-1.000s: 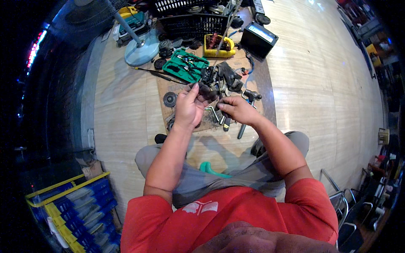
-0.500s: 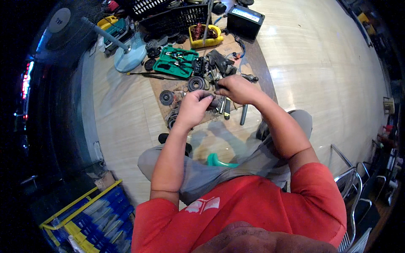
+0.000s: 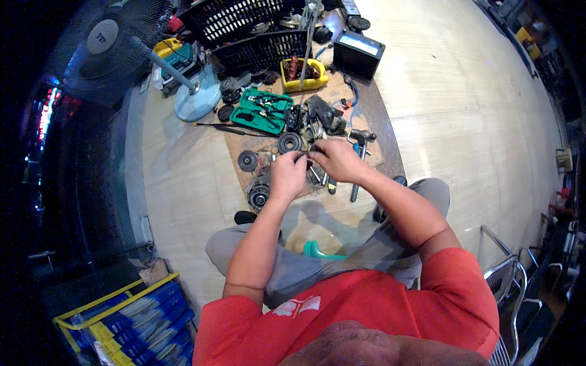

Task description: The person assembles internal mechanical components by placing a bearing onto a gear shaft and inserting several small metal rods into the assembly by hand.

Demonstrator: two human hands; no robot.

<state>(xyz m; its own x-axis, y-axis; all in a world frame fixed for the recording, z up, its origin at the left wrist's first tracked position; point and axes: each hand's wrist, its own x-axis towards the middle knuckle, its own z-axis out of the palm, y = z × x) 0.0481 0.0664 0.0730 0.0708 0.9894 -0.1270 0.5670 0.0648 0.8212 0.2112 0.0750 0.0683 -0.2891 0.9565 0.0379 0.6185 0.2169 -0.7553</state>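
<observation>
My left hand (image 3: 288,177) and my right hand (image 3: 336,160) meet above a cardboard sheet on the floor. Both have fingertips pinched together, almost touching; whatever they hold is too small and hidden to make out. Just beyond them lies a dark ring-shaped part (image 3: 289,143). A round black pulley-like disc (image 3: 248,160) is left of my left hand, and a greasy round machine part (image 3: 259,194) sits nearer me. To the right of my right hand rests a hammer (image 3: 359,165). Slim metal tools partly show beneath my hands.
Farther off are an open green tool case (image 3: 262,111), a dark rag or glove (image 3: 325,114), a yellow tub (image 3: 304,78) of dirty parts, a black battery (image 3: 359,55) and black crates (image 3: 265,52). A standing fan (image 3: 196,88) is at left, and a metal chair (image 3: 510,268) at right.
My right hand has come in toward my left, so the fingertips now nearly meet. The hammer's head, covered before, now shows. The whole view has shifted slightly.
</observation>
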